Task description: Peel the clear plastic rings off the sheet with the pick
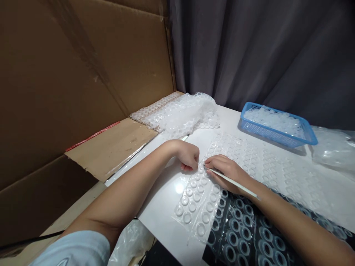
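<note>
A clear plastic sheet with rows of round ring-shaped pieces [196,197] lies on the white table. My left hand [189,155] is closed with its fingers curled down at the sheet's left edge; whatever they may hold is hidden. Just right of it, my right hand [226,170] rests low over the sheet. It grips a slim white stick-like tool [234,181], whose tip points left toward my left hand. More rows of clear rings [235,225] lie over a black surface below my right forearm.
A blue basket [273,137] of small translucent pieces stands at the back right, with a clear plastic bag [334,147] beside it. Piled ring sheets [185,114] lie at the back. Cardboard [111,55] walls the left; a grey curtain [249,51] hangs behind.
</note>
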### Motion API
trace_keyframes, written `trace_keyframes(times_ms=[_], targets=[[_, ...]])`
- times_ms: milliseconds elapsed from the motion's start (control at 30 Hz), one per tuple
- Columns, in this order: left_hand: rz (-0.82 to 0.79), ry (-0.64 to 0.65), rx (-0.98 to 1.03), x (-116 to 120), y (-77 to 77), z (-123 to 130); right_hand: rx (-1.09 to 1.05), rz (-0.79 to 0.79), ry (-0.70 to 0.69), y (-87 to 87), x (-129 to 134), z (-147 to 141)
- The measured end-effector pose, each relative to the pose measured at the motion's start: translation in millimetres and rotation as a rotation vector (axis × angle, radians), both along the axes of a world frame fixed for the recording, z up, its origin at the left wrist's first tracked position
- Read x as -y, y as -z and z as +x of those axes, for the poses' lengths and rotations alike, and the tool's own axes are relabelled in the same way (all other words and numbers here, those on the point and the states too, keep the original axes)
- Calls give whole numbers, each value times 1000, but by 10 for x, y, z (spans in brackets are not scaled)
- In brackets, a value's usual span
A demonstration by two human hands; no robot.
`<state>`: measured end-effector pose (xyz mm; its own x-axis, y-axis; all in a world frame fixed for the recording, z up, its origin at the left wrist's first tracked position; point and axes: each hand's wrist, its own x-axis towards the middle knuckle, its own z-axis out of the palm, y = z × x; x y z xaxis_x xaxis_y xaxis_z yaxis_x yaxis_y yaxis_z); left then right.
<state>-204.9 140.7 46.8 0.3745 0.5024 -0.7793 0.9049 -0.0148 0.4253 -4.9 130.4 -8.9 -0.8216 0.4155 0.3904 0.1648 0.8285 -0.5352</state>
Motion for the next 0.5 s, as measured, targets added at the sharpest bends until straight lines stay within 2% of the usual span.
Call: trace_keyframes(times_ms=[167, 233, 367, 500], targets=[[51, 92, 14, 9, -13, 0, 6, 66, 5, 4, 24, -13], [90, 118, -8, 13, -14, 13, -14, 123, 48, 21, 41, -29], [106, 127, -37, 15, -15, 39, -91, 196, 232, 51, 13, -17], [84, 104, -33, 5, 2, 24, -141, 130, 496, 16, -103, 88]])
